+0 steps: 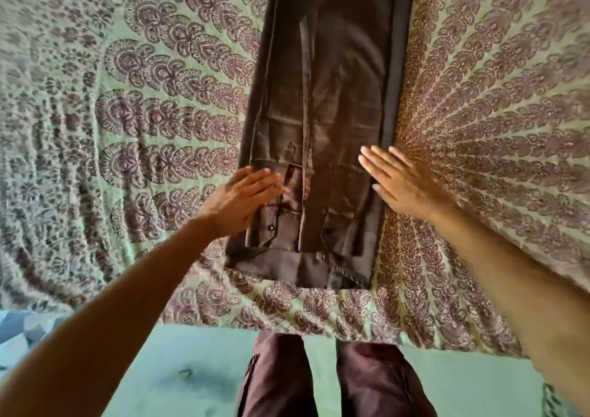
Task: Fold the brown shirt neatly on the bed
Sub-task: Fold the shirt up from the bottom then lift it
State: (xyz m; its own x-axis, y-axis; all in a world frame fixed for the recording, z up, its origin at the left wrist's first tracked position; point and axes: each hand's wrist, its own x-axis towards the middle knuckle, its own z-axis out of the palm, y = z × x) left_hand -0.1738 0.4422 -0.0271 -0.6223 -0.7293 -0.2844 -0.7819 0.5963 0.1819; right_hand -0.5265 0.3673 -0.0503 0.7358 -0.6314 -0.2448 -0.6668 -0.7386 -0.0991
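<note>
Brown shirt (332, 123) lies as a long narrow strip on the patterned bed cover (127, 113).
Left hand (238, 198) and right hand (404, 183) are flat, fingers straight, probably pressing its near end; neither grips anything.

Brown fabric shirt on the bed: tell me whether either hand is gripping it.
No: left hand and right hand lie flat, fingers straight, at the edges of the brown shirt.

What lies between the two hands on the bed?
In the head view, the brown shirt, folded into a long strip, spans the gap between left hand and right hand.
</note>
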